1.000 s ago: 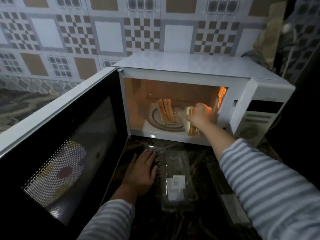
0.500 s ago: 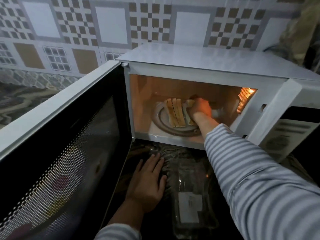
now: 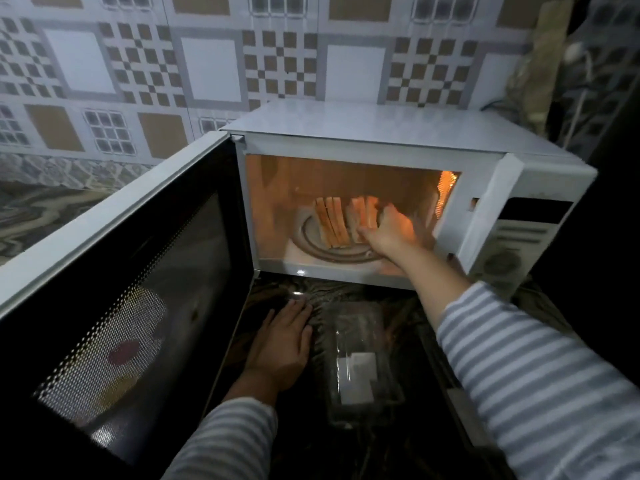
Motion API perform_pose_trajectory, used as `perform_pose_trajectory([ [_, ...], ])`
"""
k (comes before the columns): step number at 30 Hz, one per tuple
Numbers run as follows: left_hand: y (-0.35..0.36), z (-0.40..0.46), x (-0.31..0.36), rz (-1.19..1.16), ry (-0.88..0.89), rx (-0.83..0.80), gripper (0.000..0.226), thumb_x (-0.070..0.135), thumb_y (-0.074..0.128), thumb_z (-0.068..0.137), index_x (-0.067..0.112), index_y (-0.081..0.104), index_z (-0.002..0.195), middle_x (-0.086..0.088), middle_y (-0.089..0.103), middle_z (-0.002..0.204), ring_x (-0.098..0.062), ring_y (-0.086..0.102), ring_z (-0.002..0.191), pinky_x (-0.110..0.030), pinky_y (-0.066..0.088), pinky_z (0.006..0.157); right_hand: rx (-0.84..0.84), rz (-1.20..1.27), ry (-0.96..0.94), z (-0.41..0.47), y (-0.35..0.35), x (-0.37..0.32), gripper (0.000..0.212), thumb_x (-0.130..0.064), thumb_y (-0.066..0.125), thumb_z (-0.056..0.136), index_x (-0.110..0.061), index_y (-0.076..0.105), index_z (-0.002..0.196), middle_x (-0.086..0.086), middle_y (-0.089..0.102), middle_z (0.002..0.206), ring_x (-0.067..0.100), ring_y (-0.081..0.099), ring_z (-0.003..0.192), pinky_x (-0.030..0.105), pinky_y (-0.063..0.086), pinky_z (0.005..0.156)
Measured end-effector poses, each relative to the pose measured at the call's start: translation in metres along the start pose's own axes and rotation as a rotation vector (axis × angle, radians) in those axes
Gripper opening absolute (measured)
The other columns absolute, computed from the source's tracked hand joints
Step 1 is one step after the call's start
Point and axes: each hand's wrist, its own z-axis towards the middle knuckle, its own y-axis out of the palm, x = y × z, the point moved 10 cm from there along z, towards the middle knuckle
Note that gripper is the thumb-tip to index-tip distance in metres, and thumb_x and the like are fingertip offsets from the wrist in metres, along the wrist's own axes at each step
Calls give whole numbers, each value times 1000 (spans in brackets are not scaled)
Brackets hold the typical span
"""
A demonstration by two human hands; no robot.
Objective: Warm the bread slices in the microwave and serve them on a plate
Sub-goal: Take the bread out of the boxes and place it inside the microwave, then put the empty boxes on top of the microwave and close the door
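Dim, soft frame; orange glow inside microwave [image 3: 398, 133]; edges bowed

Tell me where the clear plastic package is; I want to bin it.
In the head view the clear plastic package lies on the dark counter in front of the open microwave, just right of the left hand.

Right hand [image 3: 389, 233] hides bread slices' [image 3: 360, 218] near ends.
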Motion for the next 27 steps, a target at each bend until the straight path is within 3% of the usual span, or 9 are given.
perform_pose_trajectory([
  [4,-26,-21,7,-415,-161,121,51,42,21,101,20,48,138,-4,49,143,-19,40,135,-23,24,109,-141,47,31,-63,10,12,60,-41,52,95,-19,30,146,9,45,144,31,48,126,35,41,97],
  [6,-33,-33,16,-509,-204,135,46,40,25,102,23,47,139,-2,48,143,-19,41,134,-18,24,101,-224,76,58,-98,19,21,61,-45,48,96,-19,27,148,10,41,147,31,45,130,35,40,97],
  [8,-36,-42,22,-521,-229,122,48,45,27,101,27,43,142,1,45,146,-18,38,136,-18,22,101,-244,98,72,-125,26,27,59,-45,46,97,-20,27,147,11,44,144,31,48,125,32,41,86],
  [12,-34,-91,47,-589,-255,124,49,46,39,98,26,43,142,3,48,143,-17,42,133,-17,26,98,-243,165,110,-188,24,52,50,-39,50,96,-19,39,141,10,55,133,31,54,118,35,45,90],
  [17,-24,-116,58,-584,-289,77,40,34,60,92,27,56,131,0,67,119,-16,62,108,-23,43,93,-297,306,236,-223,48,83,32,-20,63,88,-17,60,120,5,66,110,26,63,101,34,52,88],
  [20,-14,-130,56,-642,-322,67,37,18,62,90,23,59,127,-4,71,99,-20,68,81,-25,53,69,-279,493,362,-238,60,97,19,-6,62,86,-19,65,100,8,65,98,27,64,88,40,56,81],
  [23,-9,-141,50,-750,-417,83,26,9,63,88,12,62,115,-3,64,75,-10,59,60,-19,51,47,-268,642,441,-254,60,100,29,2,59,87,-24,55,75,18,63,94,27,60,68,32,52,54],
  [27,-2,-156,49,-948,-484,29,30,0,64,86,8,57,115,-5,57,66,-13,57,59,-17,51,43,-265,721,465,-266,58,103,28,14,58,82,-13,63,87,23,62,91,29,61,67,38,55,57],
])
